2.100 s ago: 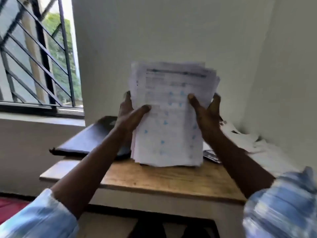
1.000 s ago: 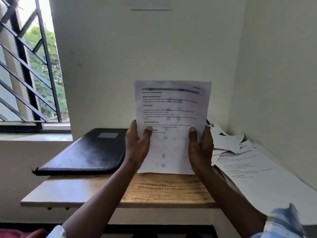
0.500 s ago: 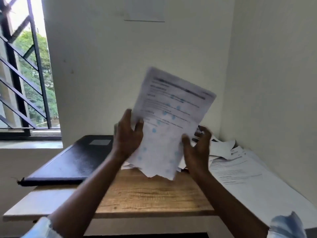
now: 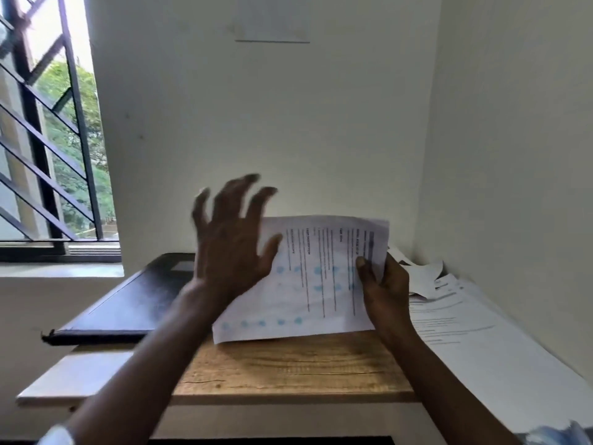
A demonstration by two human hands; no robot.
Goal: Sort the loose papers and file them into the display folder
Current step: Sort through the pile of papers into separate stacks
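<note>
A stack of printed papers (image 4: 308,284) is turned on its side above the wooden desk (image 4: 288,370), its long lower edge near the desktop. My right hand (image 4: 385,290) grips the stack at its right end, thumb on the front sheet. My left hand (image 4: 231,242) hovers at the stack's left end with fingers spread, blurred by motion, holding nothing. The black display folder (image 4: 134,303) lies closed on the desk's left side, partly behind my left arm.
More loose white papers (image 4: 449,309) lie scattered on the surface to the right, against the side wall. A barred window (image 4: 48,139) is at the left. The back wall stands close behind the desk.
The stack was upright in both hands, then tilted and rotated clockwise onto its side. My left hand has let go and lifted with fingers spread; my right hand keeps hold.
</note>
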